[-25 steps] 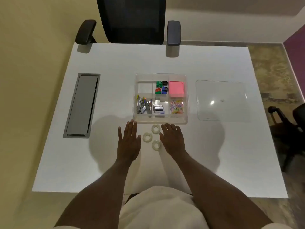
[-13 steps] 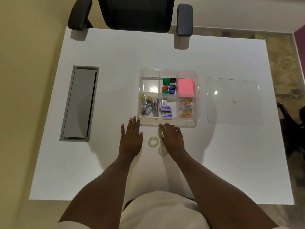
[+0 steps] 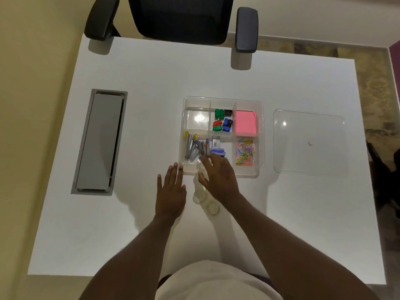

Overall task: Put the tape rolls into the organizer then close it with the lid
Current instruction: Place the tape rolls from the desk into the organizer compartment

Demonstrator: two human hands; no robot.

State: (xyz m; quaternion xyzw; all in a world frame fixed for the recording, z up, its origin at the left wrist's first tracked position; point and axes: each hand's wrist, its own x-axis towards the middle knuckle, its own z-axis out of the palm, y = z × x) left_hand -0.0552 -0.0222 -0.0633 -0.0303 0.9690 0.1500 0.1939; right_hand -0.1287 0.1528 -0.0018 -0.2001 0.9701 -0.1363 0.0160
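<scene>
The clear organizer sits mid-table, its back-left compartment empty. The clear lid lies flat to its right. My right hand hovers over the organizer's front edge, thumb and fingers pinched on a clear tape roll, which looks blurred. Two more tape rolls lie on the table below that hand, partly under my wrist. My left hand rests flat on the table, fingers apart, just left of the rolls.
Other compartments hold staplers, coloured clips, pink sticky notes, paper clips and staple boxes. A grey cable tray is set into the white table at left. A black chair stands behind.
My right hand has lifted one tape roll off the table and moved it forward over the organizer's front edge. The left hand has stayed flat. The camera has tilted closer.
</scene>
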